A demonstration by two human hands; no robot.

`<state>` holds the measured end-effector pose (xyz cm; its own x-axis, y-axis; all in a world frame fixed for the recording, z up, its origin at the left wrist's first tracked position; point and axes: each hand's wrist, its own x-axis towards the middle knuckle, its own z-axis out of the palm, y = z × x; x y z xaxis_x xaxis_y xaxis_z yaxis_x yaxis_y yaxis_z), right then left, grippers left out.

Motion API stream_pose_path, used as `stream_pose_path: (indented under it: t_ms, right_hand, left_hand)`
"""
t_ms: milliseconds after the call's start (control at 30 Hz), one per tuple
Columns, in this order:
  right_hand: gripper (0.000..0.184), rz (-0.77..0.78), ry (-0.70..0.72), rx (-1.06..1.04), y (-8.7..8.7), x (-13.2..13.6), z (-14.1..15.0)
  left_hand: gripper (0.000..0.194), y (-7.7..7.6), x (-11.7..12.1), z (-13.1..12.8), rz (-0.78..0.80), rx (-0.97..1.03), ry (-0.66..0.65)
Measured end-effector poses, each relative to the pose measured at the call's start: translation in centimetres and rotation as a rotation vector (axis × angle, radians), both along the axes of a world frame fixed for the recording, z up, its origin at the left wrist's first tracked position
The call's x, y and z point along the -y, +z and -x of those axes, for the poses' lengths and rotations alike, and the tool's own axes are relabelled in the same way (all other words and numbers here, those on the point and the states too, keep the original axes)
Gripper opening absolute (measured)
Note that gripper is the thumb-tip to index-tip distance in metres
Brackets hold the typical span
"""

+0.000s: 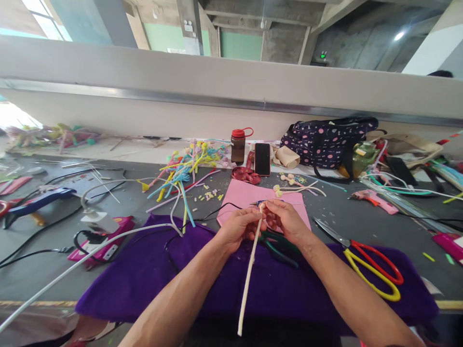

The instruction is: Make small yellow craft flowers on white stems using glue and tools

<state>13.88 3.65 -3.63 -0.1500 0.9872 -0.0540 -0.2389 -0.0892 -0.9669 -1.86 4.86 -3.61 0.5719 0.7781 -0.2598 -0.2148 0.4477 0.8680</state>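
A long cream pipe cleaner [249,279] hangs down toward me from between my two hands. My left hand [238,227] is closed, thumb and fingers pinching it near its upper end. Close beside it, my right hand [285,220] pinches the same upper end, where a small pale bend or knot shows; the fingers partly hide its shape. Under the hands lie pliers with dark green handles [280,251], partly covered. A pink sheet [231,198] is just behind them, and a purple cloth [144,279] spreads beneath my forearms.
Large scissors [376,265] with red and yellow handles lie at right, near a pink glue gun [376,200]. Coloured pipe cleaners [184,168], a bottle [238,149], a phone [262,160] and a patterned bag [314,147] stand behind. Cables and a magenta power strip [119,236] are left.
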Motion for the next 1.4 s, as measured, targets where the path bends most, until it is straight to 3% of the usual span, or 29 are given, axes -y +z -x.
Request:
stream_pose_path:
  t_ms: [200,467,733,1000,1267,1400]
  right_hand:
    - [0.02,-0.102,-0.036,0.024,0.1,0.0,0.0]
    - [0.011,-0.228,-0.109,0.257,0.2,0.3,0.1]
    - [0.018,-0.202,-0.086,0.314,0.1,0.3,0.3]
    - [0.023,-0.138,-0.023,0.274,0.2,0.6,0.3]
    - [0.025,-0.117,-0.037,0.228,0.4,0.8,0.3]
    - [0.023,-0.111,-0.036,0.238,0.4,0.7,0.2]
  left_hand:
    - [0.017,0.3,0.2,0.0,0.018,-0.029,-0.006]
    - [0.026,0.0,0.4,-0.1,-0.075,-0.064,-0.018]
    - [0.029,-0.2,0.4,-0.5,-0.18,-0.184,0.083]
    - [0.023,0.0,0.6,-0.4,-0.321,-0.253,0.074]
    - [0.025,0.5,0.9,-0.3,-0.336,-0.238,0.036]
    - [0.026,0.8,1.2,-0.5,-0.405,-0.336,0.033]
